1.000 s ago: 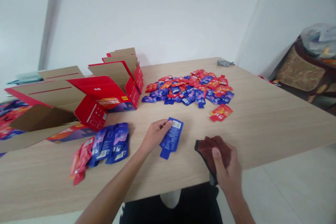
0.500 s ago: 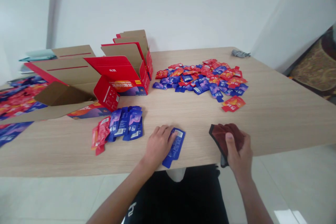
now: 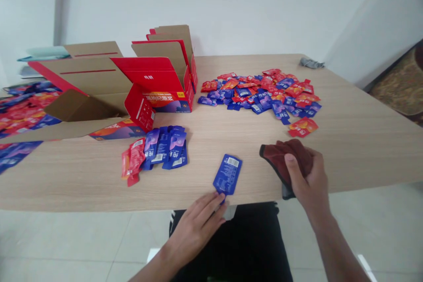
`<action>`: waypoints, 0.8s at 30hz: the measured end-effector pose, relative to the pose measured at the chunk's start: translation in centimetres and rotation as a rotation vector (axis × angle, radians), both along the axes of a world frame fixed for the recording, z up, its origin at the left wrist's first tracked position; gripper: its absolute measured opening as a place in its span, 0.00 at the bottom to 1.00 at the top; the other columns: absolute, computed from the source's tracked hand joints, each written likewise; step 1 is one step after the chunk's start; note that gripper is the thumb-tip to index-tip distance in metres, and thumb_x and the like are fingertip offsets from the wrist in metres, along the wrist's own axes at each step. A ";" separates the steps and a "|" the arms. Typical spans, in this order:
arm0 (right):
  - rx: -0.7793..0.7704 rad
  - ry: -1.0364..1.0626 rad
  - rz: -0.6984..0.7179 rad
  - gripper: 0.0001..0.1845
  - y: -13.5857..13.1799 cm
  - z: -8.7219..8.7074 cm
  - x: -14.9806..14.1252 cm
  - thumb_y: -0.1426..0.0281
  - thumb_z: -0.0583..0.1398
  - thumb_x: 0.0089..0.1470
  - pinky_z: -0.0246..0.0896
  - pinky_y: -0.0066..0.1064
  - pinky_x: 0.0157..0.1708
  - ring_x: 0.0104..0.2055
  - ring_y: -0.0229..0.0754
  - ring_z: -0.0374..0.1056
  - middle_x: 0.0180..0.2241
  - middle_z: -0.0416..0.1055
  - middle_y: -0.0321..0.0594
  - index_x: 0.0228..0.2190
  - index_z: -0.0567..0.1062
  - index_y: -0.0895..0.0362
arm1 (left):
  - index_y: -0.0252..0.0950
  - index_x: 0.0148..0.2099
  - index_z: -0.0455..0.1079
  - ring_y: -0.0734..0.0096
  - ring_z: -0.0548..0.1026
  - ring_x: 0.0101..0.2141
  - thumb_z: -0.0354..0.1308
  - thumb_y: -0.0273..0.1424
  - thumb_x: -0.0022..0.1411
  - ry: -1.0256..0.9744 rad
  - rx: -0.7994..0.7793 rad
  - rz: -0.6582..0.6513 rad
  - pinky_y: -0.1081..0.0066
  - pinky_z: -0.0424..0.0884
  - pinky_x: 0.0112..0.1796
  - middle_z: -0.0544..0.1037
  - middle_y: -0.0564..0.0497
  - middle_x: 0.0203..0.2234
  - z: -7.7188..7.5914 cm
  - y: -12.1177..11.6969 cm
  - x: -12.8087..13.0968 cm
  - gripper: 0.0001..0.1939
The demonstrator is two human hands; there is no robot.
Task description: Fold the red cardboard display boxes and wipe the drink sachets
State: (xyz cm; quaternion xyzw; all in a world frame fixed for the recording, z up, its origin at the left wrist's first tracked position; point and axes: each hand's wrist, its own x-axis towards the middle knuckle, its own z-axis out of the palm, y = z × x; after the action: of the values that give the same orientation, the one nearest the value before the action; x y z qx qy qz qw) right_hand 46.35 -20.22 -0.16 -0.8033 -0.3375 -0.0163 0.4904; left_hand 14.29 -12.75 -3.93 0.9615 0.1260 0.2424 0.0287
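A blue sachet (image 3: pixel 228 174) lies flat near the front edge of the table, its barcode side up. Stretched-out fingers of my left hand (image 3: pixel 198 222) rest on its narrow near end; the thumb is hidden. To the right, my right hand (image 3: pixel 309 176) grips a bunched dark brown cloth (image 3: pixel 287 158) with black edging, just above the table edge. Left of the single sachet, a row of several blue sachets (image 3: pixel 168 147) lies beside red sachets (image 3: pixel 134 158).
A mixed heap of red and blue sachets (image 3: pixel 257 90) spreads at the back, with one red sachet (image 3: pixel 303 127) in front. Open cartons (image 3: pixel 142 110) stand at the left, more sachets (image 3: pixel 26 112) beyond them. A grey cloth (image 3: pixel 311 63) lies at the far right corner.
My left hand has let go its grip on the blue sachet's upper part and slid to its near end. The sachet now lies flat. My right hand keeps the cloth; the view has shifted.
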 end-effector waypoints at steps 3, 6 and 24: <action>0.051 -0.260 0.395 0.26 2.1 0.9 -4.4 0.51 0.63 0.61 0.70 0.44 0.47 0.48 0.52 0.73 0.47 0.75 0.48 0.52 0.70 0.53 | 0.32 0.65 0.69 0.61 0.69 0.65 0.51 0.25 0.77 0.066 0.029 -0.031 0.60 0.72 0.62 0.74 0.46 0.63 0.3 0.4 0.1 0.18; -0.094 -0.510 0.879 0.16 4.4 0.0 -8.1 0.59 0.63 0.64 0.70 0.43 0.49 0.48 0.50 0.72 0.45 0.75 0.44 0.50 0.72 0.50 | 0.34 0.65 0.69 0.65 0.74 0.60 0.45 0.24 0.79 0.101 0.014 -0.024 0.62 0.74 0.59 0.77 0.47 0.60 0.8 0.6 -0.1 0.19; -0.137 -0.617 0.893 0.18 5.6 0.1 -8.2 0.58 0.61 0.66 0.68 0.44 0.51 0.50 0.51 0.69 0.47 0.74 0.45 0.52 0.69 0.54 | 0.33 0.65 0.69 0.63 0.76 0.58 0.44 0.25 0.79 0.001 -0.075 0.008 0.60 0.74 0.59 0.78 0.45 0.58 -0.8 0.1 -0.2 0.20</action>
State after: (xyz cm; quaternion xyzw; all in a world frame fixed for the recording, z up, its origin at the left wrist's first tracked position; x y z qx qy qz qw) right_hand 38.18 -14.62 -0.01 -0.5699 -0.7743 -0.0192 0.2745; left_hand 14.11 -12.63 -4.72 0.9594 0.1389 0.2372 0.0635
